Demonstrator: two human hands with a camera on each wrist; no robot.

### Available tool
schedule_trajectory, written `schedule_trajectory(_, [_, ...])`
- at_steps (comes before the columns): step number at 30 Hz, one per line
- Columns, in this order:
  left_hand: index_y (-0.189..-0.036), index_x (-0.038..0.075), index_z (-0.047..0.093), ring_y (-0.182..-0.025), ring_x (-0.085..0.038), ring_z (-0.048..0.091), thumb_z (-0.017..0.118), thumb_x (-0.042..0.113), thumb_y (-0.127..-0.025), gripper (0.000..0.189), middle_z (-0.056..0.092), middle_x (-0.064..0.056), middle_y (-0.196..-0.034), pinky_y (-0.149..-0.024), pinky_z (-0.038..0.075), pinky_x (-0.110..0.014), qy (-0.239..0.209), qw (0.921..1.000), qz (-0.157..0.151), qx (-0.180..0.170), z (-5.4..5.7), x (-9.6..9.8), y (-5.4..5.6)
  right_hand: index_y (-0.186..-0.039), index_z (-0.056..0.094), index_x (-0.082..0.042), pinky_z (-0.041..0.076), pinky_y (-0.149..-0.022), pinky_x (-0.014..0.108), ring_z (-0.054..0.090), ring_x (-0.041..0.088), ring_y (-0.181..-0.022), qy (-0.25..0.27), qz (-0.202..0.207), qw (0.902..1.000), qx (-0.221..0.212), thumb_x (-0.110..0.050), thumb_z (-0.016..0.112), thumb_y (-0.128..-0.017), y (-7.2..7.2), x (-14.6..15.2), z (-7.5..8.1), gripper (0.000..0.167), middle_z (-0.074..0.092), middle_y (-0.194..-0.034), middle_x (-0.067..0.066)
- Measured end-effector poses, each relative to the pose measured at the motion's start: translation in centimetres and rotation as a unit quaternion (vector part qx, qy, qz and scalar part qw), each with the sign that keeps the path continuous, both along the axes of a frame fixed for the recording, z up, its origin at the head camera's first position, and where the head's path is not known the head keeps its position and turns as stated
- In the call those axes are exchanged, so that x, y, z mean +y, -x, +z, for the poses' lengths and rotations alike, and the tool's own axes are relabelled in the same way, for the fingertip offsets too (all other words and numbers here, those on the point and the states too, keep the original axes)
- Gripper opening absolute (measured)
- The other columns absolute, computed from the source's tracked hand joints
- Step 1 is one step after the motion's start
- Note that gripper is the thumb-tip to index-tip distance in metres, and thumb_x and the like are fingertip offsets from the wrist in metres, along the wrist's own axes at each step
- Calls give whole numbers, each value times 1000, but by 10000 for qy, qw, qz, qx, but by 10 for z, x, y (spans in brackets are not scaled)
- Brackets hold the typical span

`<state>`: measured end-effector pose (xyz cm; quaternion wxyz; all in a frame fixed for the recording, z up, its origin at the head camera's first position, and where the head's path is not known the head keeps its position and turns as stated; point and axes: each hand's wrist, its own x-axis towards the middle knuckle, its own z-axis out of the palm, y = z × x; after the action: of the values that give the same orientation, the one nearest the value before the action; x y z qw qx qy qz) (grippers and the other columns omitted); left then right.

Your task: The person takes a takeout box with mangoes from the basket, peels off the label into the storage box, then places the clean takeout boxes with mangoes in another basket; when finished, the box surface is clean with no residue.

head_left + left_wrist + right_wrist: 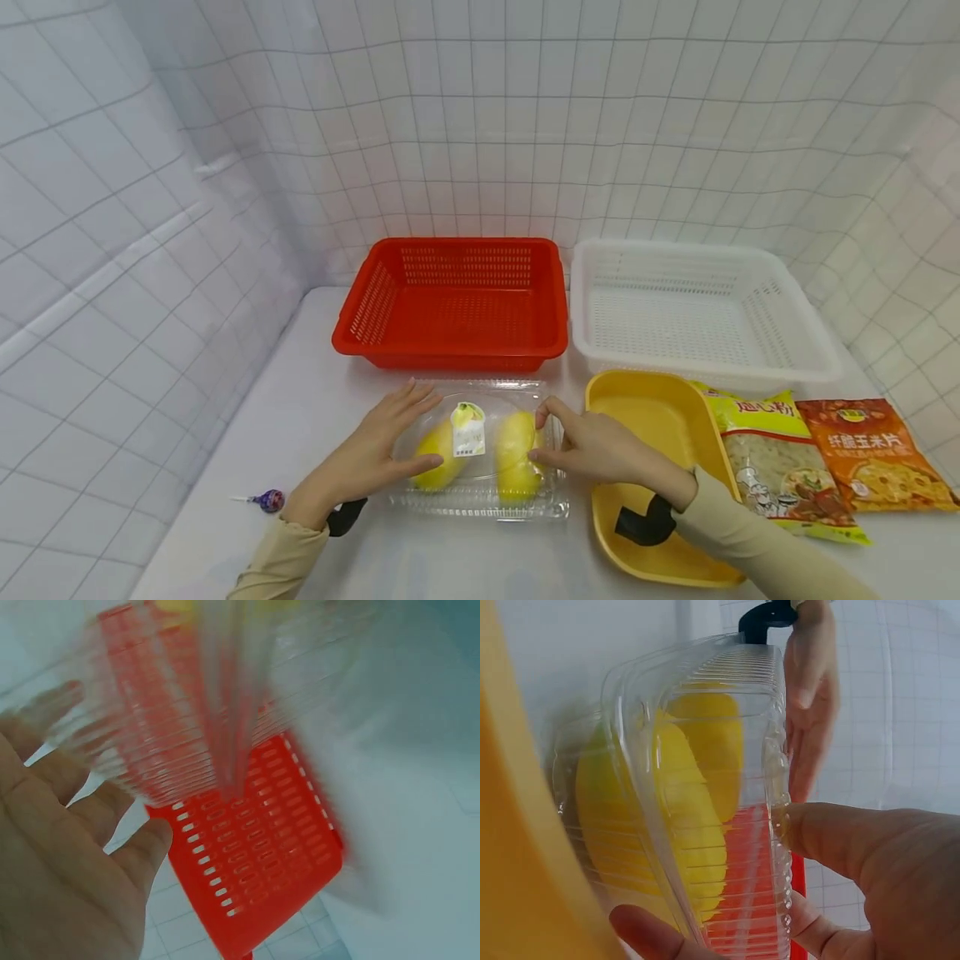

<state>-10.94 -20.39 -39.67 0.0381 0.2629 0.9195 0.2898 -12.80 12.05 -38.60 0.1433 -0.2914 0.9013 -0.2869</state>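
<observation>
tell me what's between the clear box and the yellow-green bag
The yellow tray lies between the clear box and the yellow-green bag, with part of the right hand above it, as the head view shows.

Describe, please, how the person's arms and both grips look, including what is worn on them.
Both forearms are covered by plain beige sleeves that end near the wrists. A black band shows at each wrist. The left grip and the right grip are human hands without gloves. I see no cables or printed markings on the arms.
</observation>
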Motion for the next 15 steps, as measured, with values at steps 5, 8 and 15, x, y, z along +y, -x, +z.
schedule_trajectory(5, [-148,17,35,-143,-24,10,61,59,-83,82,22,0,-155,-111,11,-50,401,9989,95,214,-9,3,-1,-106,46,-25,34,-45,24,42,4,-46,-187,69,9997,149,-50,64,-87,1,2,2,36,48,-54,-11])
schedule_trajectory(8, [-149,18,34,-143,-23,9,59,61,-83,82,20,1,-156,-111,15,-51,464,9984,152,296,-13,5,-1,-105,50,-23,33,-43,23,40,4,-45,-157,142,9995,229,-47,64,-87,4,4,8,33,46,-55,-10])
schedule_trajectory(15, [-149,18,32,-142,-24,9,59,61,-83,83,21,-2,-156,-110,16,-51,443,9976,184,500,-18,6,-2,-96,62,-18,37,-44,22,44,3,-48,341,231,9942,991,-36,65,-90,19,-7,27,19,50,-62,-13])
